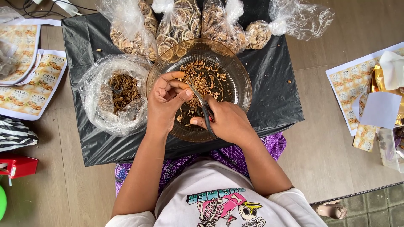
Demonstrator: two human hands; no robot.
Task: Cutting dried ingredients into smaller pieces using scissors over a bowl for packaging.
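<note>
My right hand (225, 122) grips a pair of scissors (201, 103) with dark and red handles, the blades pointing up over a clear brownish glass bowl (242, 84). My left hand (165, 101) is curled over the bowl's left side, fingertips pinched on a small dried piece right at the blades. Small brown cut bits (206, 75) lie scattered inside the bowl. To the bowl's left, an open clear plastic bag (94, 92) holds dark dried pieces (123, 90).
The bowl stands on a black plastic sheet (273, 92) over a low surface. Tied bags of dried slices (176, 23) line its far edge. Printed label sheets (31, 84) lie on the wood floor at left, more label sheets (349, 88) and white paper (381, 109) at right.
</note>
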